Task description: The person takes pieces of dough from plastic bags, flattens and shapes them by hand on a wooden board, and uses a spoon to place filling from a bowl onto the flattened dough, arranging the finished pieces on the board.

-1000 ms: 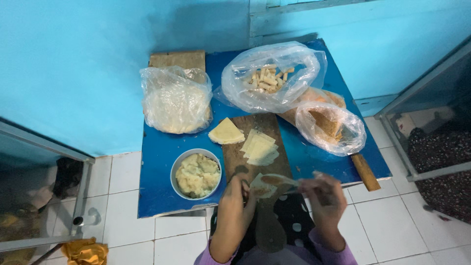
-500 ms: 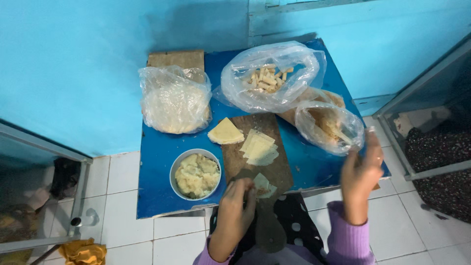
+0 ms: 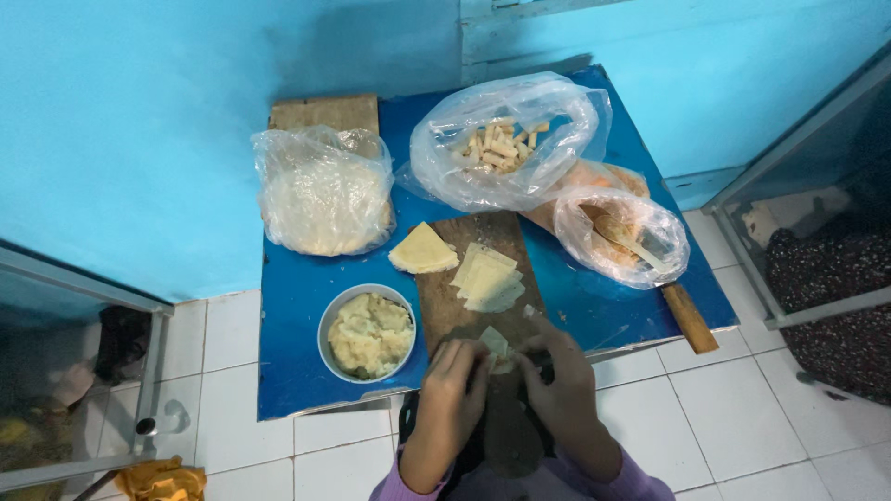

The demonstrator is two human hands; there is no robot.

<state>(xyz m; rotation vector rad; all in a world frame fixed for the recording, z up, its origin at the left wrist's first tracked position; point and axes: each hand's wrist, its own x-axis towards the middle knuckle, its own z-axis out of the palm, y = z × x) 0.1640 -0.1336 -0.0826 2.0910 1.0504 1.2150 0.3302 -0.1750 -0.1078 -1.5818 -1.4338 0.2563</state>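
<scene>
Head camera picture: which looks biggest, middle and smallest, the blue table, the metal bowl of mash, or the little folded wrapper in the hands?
1. Blue table, by far the largest.
2. Metal bowl of mash.
3. Folded wrapper between the left hand and right hand, clearly smallest, though partly covered by fingers.

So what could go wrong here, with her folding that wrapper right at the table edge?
Both hands, left hand and right hand, pinch the small wrapper over the edge of the cutting board, so filling might drop to the floor. The bowl of filling also sits near the blue table edge and could be knocked.
</scene>
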